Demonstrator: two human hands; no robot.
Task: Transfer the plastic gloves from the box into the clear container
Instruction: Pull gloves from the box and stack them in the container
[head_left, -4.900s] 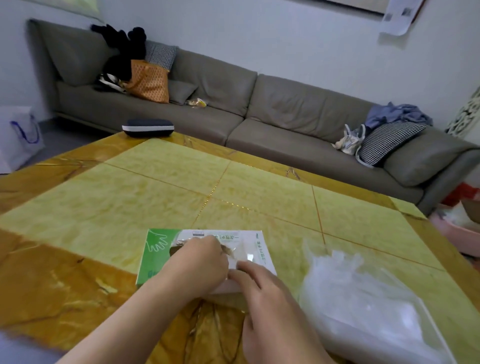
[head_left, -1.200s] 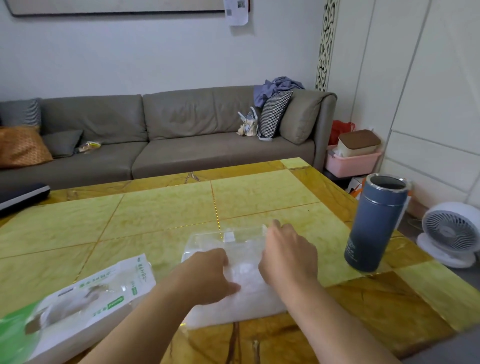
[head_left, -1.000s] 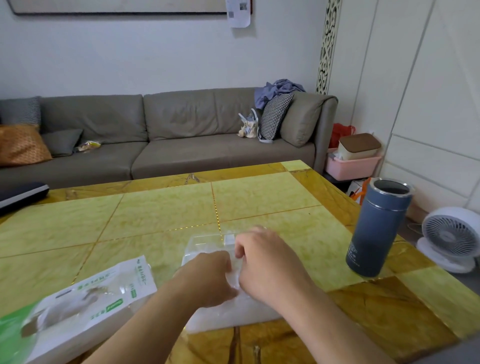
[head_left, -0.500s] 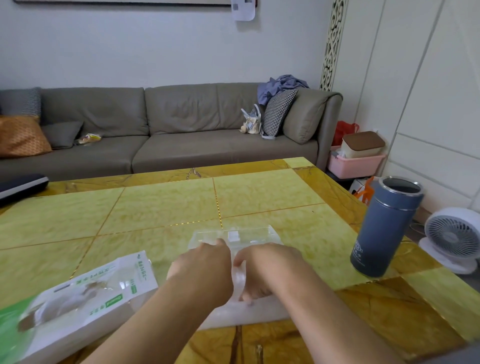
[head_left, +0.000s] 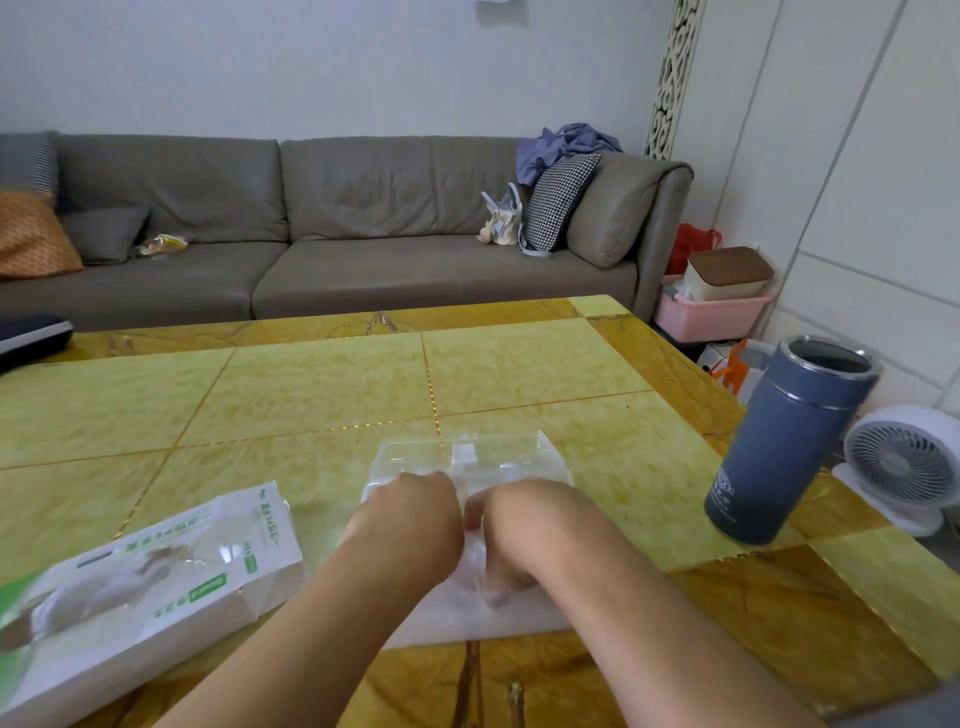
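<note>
The clear container (head_left: 470, 453) lies on the table right in front of me, filled with a whitish mass of plastic gloves (head_left: 470, 616). My left hand (head_left: 410, 519) and my right hand (head_left: 522, 527) sit side by side on the gloves, almost touching. The right hand's fingers curl down into the plastic. The left hand is knuckles-up, its fingertips hidden behind its back. The white and green glove box (head_left: 156, 587) lies on its side at the left, apart from both hands.
A blue-grey flask (head_left: 784, 447) stands uncapped near the table's right edge. The yellow tiled table (head_left: 311, 395) stretches ahead to a grey sofa (head_left: 363, 244). A dark case (head_left: 31, 335) is at the far left. A white fan (head_left: 904, 462) stands on the floor at the right.
My right hand has moved from the container's right side to its middle and curled into the gloves. My left hand has closed up against it. The box has not moved.
</note>
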